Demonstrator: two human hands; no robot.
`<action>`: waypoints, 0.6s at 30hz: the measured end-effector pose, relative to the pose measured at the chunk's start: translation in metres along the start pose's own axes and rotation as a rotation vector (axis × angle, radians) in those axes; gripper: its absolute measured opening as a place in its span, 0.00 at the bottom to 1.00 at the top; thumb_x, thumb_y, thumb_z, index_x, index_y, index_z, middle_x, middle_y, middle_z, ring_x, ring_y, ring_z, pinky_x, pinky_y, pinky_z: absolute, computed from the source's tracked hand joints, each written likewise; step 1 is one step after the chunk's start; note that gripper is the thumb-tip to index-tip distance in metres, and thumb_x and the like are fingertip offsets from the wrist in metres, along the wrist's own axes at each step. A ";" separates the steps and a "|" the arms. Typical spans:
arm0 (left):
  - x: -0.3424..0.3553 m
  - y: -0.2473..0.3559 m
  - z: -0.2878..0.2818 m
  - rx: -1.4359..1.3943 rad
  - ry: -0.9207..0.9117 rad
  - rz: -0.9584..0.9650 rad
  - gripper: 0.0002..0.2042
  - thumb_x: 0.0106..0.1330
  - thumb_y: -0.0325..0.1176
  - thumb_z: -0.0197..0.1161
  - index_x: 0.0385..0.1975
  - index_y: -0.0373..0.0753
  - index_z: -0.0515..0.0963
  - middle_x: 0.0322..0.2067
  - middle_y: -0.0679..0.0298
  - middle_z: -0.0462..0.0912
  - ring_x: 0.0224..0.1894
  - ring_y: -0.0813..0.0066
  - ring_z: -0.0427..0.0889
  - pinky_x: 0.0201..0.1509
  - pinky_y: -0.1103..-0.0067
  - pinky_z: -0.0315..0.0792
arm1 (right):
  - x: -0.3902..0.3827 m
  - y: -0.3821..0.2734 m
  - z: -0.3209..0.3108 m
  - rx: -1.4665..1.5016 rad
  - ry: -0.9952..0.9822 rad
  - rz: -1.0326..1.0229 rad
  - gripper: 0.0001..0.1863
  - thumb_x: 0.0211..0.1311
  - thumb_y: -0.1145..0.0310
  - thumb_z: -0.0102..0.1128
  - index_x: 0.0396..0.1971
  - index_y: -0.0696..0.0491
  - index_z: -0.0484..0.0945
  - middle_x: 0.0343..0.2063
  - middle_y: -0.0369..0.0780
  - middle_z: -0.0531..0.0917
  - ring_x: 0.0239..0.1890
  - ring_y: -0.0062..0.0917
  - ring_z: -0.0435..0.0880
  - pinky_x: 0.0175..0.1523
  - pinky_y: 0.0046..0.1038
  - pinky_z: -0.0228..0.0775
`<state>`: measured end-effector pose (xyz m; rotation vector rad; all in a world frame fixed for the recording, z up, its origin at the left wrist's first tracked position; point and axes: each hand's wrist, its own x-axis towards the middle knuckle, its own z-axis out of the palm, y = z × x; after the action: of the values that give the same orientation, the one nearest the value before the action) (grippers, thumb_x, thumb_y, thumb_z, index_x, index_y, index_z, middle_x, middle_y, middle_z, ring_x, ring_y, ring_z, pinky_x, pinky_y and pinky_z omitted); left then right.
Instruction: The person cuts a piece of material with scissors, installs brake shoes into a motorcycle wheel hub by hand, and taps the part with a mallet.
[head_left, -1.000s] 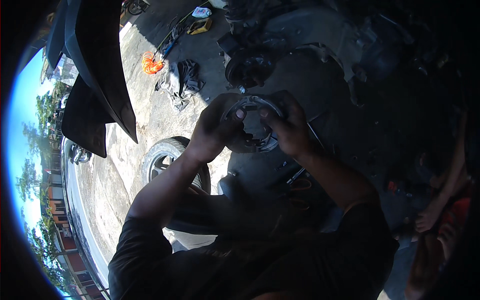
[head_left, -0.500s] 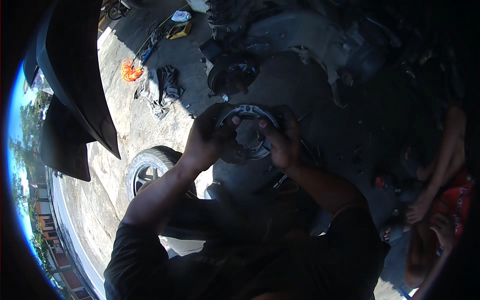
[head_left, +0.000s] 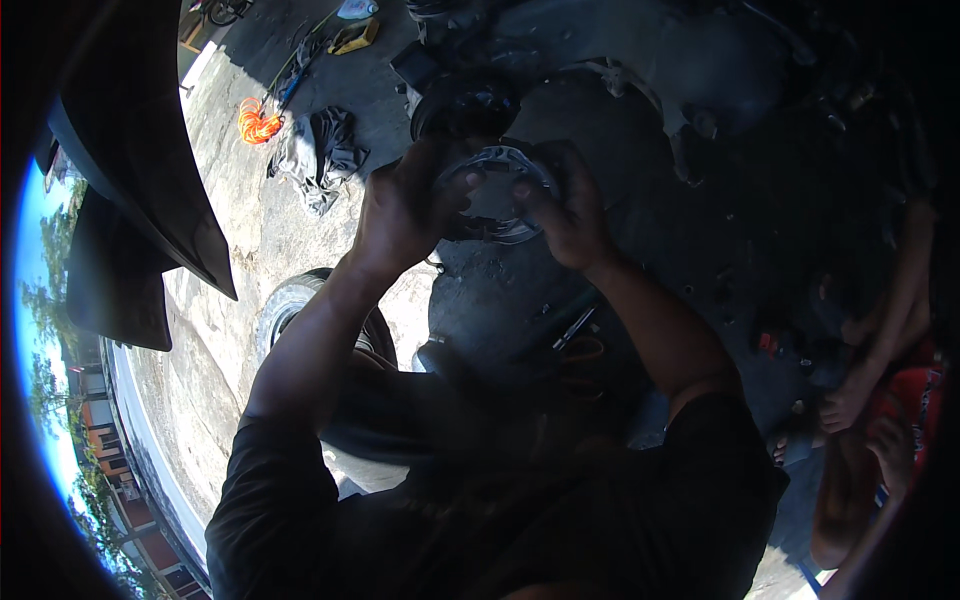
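Out in front of me I hold a metal ring, greyish with an uneven inner edge. My left hand is closed round its left side, the thumb lying on the inner edge. My right hand grips the opposite side in the same way, thumb inward. Both hands' fingers are mostly hidden behind the ring and in deep shade. Just beyond the ring sits a dark round hub on the vehicle's underside, its details lost in shadow.
A wheel with its tyre lies at my left, partly behind my forearm. Further off are a crumpled cloth, an orange coiled hose and a yellow container. A tool lies below my right wrist. Another person's hand shows at right.
Both hands have moved forward with the ring, nearer to the hub. The ring is now tilted differently, and the tool on the floor shows more fully.
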<state>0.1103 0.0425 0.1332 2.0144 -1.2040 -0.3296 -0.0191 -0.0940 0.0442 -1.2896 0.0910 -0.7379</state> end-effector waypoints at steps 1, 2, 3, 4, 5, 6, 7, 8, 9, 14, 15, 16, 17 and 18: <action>0.002 -0.005 -0.002 0.159 0.034 0.182 0.17 0.63 0.36 0.62 0.48 0.34 0.73 0.29 0.58 0.83 0.29 0.74 0.85 0.30 0.80 0.78 | 0.001 0.001 0.001 0.007 0.002 0.002 0.18 0.60 0.67 0.61 0.47 0.58 0.69 0.38 0.39 0.77 0.36 0.16 0.77 0.41 0.22 0.71; 0.003 -0.007 -0.004 0.319 0.066 0.366 0.17 0.63 0.36 0.62 0.48 0.35 0.73 0.30 0.57 0.83 0.29 0.74 0.86 0.30 0.80 0.78 | 0.001 0.002 0.001 -0.035 0.001 -0.019 0.18 0.60 0.66 0.61 0.46 0.58 0.69 0.38 0.39 0.77 0.37 0.17 0.77 0.42 0.22 0.71; 0.003 -0.004 -0.004 0.314 0.057 0.362 0.17 0.63 0.36 0.62 0.48 0.35 0.73 0.30 0.57 0.83 0.29 0.74 0.86 0.30 0.80 0.78 | 0.000 0.004 0.000 -0.085 0.005 -0.033 0.18 0.60 0.66 0.61 0.46 0.58 0.69 0.38 0.39 0.77 0.38 0.17 0.77 0.42 0.22 0.71; 0.002 0.003 -0.005 0.214 0.020 0.228 0.18 0.63 0.37 0.62 0.48 0.34 0.73 0.31 0.57 0.83 0.29 0.74 0.85 0.31 0.80 0.77 | 0.000 0.003 -0.001 -0.085 0.011 -0.025 0.18 0.60 0.66 0.61 0.46 0.58 0.69 0.38 0.39 0.77 0.38 0.17 0.77 0.42 0.22 0.71; 0.002 0.008 -0.005 0.116 -0.017 0.092 0.18 0.62 0.38 0.63 0.48 0.34 0.74 0.31 0.56 0.83 0.29 0.74 0.85 0.31 0.80 0.77 | 0.000 -0.001 -0.002 -0.026 -0.004 0.039 0.18 0.60 0.65 0.61 0.46 0.58 0.70 0.37 0.39 0.77 0.39 0.18 0.77 0.44 0.23 0.70; 0.002 0.009 -0.006 0.115 -0.024 0.091 0.18 0.62 0.38 0.63 0.48 0.34 0.74 0.31 0.56 0.83 0.29 0.74 0.85 0.31 0.80 0.77 | 0.001 -0.003 -0.003 0.035 -0.019 0.098 0.18 0.60 0.65 0.61 0.45 0.58 0.70 0.37 0.38 0.78 0.40 0.18 0.77 0.45 0.24 0.70; 0.002 0.009 -0.008 0.098 -0.038 0.061 0.19 0.62 0.39 0.63 0.48 0.33 0.73 0.32 0.55 0.83 0.29 0.74 0.85 0.32 0.80 0.77 | 0.001 -0.002 -0.003 0.036 -0.013 0.102 0.18 0.60 0.65 0.61 0.45 0.58 0.70 0.37 0.38 0.78 0.40 0.18 0.77 0.45 0.24 0.70; 0.002 0.008 -0.009 0.080 -0.053 0.032 0.20 0.62 0.40 0.63 0.48 0.33 0.73 0.32 0.55 0.83 0.29 0.74 0.85 0.33 0.80 0.77 | 0.002 0.000 -0.004 0.019 -0.027 0.048 0.17 0.60 0.65 0.61 0.45 0.58 0.70 0.37 0.38 0.78 0.40 0.19 0.77 0.46 0.24 0.69; 0.002 0.007 -0.010 0.082 -0.060 0.030 0.20 0.62 0.40 0.63 0.48 0.33 0.73 0.32 0.55 0.83 0.29 0.74 0.85 0.33 0.80 0.77 | 0.002 0.003 -0.005 0.004 -0.040 -0.006 0.17 0.60 0.65 0.60 0.44 0.58 0.70 0.36 0.38 0.78 0.40 0.19 0.77 0.46 0.25 0.69; -0.001 -0.005 -0.009 -0.128 -0.109 -0.035 0.19 0.62 0.37 0.63 0.49 0.32 0.73 0.32 0.55 0.82 0.32 0.75 0.84 0.34 0.80 0.77 | 0.000 0.013 -0.005 -0.033 -0.051 -0.006 0.17 0.59 0.66 0.61 0.44 0.58 0.70 0.36 0.38 0.78 0.40 0.19 0.77 0.46 0.25 0.69; -0.001 -0.008 -0.007 -0.123 -0.117 -0.029 0.19 0.62 0.37 0.63 0.49 0.32 0.73 0.32 0.55 0.82 0.32 0.75 0.84 0.34 0.80 0.77 | -0.001 0.017 -0.006 -0.056 -0.054 0.015 0.17 0.58 0.66 0.61 0.44 0.58 0.71 0.35 0.38 0.78 0.39 0.19 0.77 0.46 0.25 0.69; -0.001 -0.013 -0.004 -0.075 -0.087 0.023 0.19 0.61 0.38 0.65 0.48 0.33 0.74 0.27 0.57 0.82 0.27 0.74 0.84 0.30 0.80 0.76 | -0.003 0.021 -0.007 -0.054 -0.045 0.011 0.17 0.58 0.66 0.61 0.44 0.58 0.71 0.35 0.38 0.78 0.39 0.19 0.77 0.46 0.25 0.69; 0.000 -0.019 -0.001 -0.027 -0.058 0.076 0.19 0.60 0.39 0.67 0.47 0.33 0.74 0.23 0.59 0.82 0.22 0.74 0.83 0.26 0.80 0.75 | -0.006 0.026 -0.008 -0.137 -0.067 0.041 0.17 0.58 0.65 0.60 0.44 0.58 0.71 0.35 0.39 0.78 0.39 0.20 0.78 0.45 0.25 0.69; -0.001 -0.025 -0.001 0.047 -0.102 0.058 0.19 0.60 0.38 0.67 0.46 0.33 0.74 0.25 0.59 0.82 0.22 0.74 0.83 0.25 0.80 0.75 | -0.009 0.032 -0.006 -0.213 -0.095 0.074 0.17 0.57 0.65 0.59 0.44 0.58 0.71 0.36 0.39 0.78 0.39 0.21 0.78 0.45 0.25 0.69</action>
<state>0.1266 0.0504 0.1153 2.0191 -1.3426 -0.3824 -0.0144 -0.0917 0.0107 -1.5139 0.1425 -0.6150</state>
